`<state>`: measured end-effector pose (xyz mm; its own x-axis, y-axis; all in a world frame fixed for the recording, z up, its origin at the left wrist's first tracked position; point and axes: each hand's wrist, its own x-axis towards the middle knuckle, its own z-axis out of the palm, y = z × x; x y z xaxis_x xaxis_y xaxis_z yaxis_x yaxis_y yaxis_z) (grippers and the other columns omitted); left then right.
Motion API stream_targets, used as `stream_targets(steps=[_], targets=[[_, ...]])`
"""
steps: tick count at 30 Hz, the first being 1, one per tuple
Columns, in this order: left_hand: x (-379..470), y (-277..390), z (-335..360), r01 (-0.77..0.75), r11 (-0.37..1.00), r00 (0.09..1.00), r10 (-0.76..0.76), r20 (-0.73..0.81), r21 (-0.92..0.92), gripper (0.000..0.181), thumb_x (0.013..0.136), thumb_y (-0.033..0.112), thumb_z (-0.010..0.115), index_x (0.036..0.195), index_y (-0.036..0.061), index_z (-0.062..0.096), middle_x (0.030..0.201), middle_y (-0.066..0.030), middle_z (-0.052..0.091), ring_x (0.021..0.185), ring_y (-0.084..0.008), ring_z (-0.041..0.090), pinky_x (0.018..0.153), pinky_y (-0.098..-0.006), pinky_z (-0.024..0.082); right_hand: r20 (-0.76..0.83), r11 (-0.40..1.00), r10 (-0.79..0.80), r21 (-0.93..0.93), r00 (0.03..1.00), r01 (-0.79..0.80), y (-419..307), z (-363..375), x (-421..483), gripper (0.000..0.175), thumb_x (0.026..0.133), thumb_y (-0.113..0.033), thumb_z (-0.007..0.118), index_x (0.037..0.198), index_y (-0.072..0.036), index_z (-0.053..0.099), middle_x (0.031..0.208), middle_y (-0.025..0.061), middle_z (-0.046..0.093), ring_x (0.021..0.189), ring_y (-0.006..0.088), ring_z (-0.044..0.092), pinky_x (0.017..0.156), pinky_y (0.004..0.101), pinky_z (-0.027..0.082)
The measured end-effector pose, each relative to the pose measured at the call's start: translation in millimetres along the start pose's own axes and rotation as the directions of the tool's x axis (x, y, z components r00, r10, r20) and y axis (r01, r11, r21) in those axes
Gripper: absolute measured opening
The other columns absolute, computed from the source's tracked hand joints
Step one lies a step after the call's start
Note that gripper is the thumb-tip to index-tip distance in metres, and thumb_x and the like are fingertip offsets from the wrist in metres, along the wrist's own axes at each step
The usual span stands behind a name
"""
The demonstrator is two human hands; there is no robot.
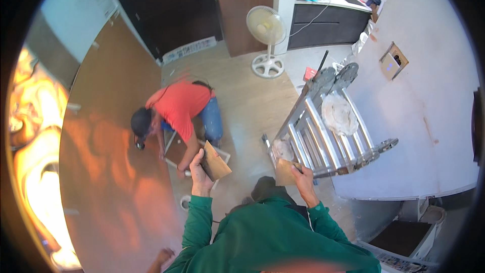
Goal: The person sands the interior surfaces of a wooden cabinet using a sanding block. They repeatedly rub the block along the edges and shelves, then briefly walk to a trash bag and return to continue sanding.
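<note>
My left hand (201, 174) grips a broad, flat putty blade (218, 161), its tan face tilted upward. In my right hand (305, 182) is a second flat putty blade (285, 172), with a dark handle edge under the fingers. Both hands are in front of my body, well apart, and the two blades do not touch. Just beyond the right hand leans a folded aluminium ladder (314, 136). A white lump of what looks like putty (339, 115) is on its rungs, and another whitish lump (282, 148) lies lower down.
A person in a red shirt (182, 106) crouches ahead-left over a white frame (223, 157). Another person's hand (165, 254) shows at lower left. A pedestal fan (267, 32) stands ahead. The right wall (409, 121) has an open socket box (396, 60). A tape roll (185, 202) lies leftward.
</note>
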<state>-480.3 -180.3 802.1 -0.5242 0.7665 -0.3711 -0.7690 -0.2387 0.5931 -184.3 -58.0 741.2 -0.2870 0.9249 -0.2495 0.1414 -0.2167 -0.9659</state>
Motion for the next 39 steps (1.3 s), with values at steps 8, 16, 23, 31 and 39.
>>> stream_targets(steps=[8, 16, 23, 31, 39], targets=[[140, 21, 45, 0.165, 0.982, 0.983, -0.172, 0.068, 0.093, 0.034, 0.090, 0.031, 0.057, 0.111, 0.0042, 0.058, 0.093, -0.0113, 0.065, 0.086, -0.0252, 0.063, 0.079, -0.0409, 0.051, -0.128, 0.982, 0.050, 0.189, 0.990, -0.025, -11, 25, 100, 0.021, 0.092, -0.014, 0.062, 0.100, 0.004, 0.069, 0.087, 0.0003, 0.066, 0.077, 0.0081, 0.057, 0.071, 0.0246, 0.046], [240, 32, 100, 0.174, 0.978, 0.981, -0.182, 0.071, 0.116, 0.032, 0.091, 0.036, 0.059, 0.106, 0.0078, 0.060, 0.089, -0.0083, 0.065, 0.081, -0.0226, 0.064, 0.074, -0.0386, 0.054, -0.092, 0.999, 0.017, 0.052, 0.996, -0.012, -50, 65, 189, 0.033, 0.090, -0.022, 0.063, 0.108, 0.005, 0.065, 0.089, 0.0069, 0.068, 0.083, 0.0114, 0.059, 0.075, 0.0275, 0.048], [359, 27, 119, 0.363, 0.929, 0.922, -0.369, 0.113, 0.069, 0.028, 0.093, 0.043, 0.058, 0.098, 0.0150, 0.060, 0.085, -0.0059, 0.064, 0.079, -0.0212, 0.063, 0.071, -0.0388, 0.054, -0.196, 0.981, 0.092, 0.187, 0.976, -0.055, -72, 79, 253, 0.030, 0.091, -0.020, 0.063, 0.107, 0.005, 0.066, 0.092, 0.0058, 0.068, 0.085, 0.0113, 0.060, 0.076, 0.0276, 0.048], [549, 46, 189, 0.439, 0.839, 0.869, -0.487, 0.084, 0.322, 0.031, 0.092, 0.043, 0.059, 0.095, 0.0121, 0.060, 0.084, -0.0058, 0.065, 0.075, -0.0195, 0.062, 0.069, -0.0372, 0.053, -0.418, 0.957, 0.153, 0.287, 0.895, -0.030, -104, 114, 386, 0.024, 0.092, -0.019, 0.063, 0.099, 0.003, 0.067, 0.080, -0.0012, 0.063, 0.074, 0.0077, 0.053, 0.067, 0.0256, 0.044], [702, 77, 276, 0.395, 0.787, 0.850, -0.509, 0.136, 0.473, 0.033, 0.090, 0.042, 0.063, 0.096, 0.0102, 0.060, 0.081, -0.0063, 0.064, 0.075, -0.0178, 0.062, 0.069, -0.0338, 0.053, -0.571, 0.967, 0.089, 0.246, 0.816, 0.066, -144, 143, 520, 0.022, 0.091, -0.020, 0.064, 0.095, 0.001, 0.067, 0.074, -0.0053, 0.056, 0.068, 0.0055, 0.046, 0.060, 0.0245, 0.038]])
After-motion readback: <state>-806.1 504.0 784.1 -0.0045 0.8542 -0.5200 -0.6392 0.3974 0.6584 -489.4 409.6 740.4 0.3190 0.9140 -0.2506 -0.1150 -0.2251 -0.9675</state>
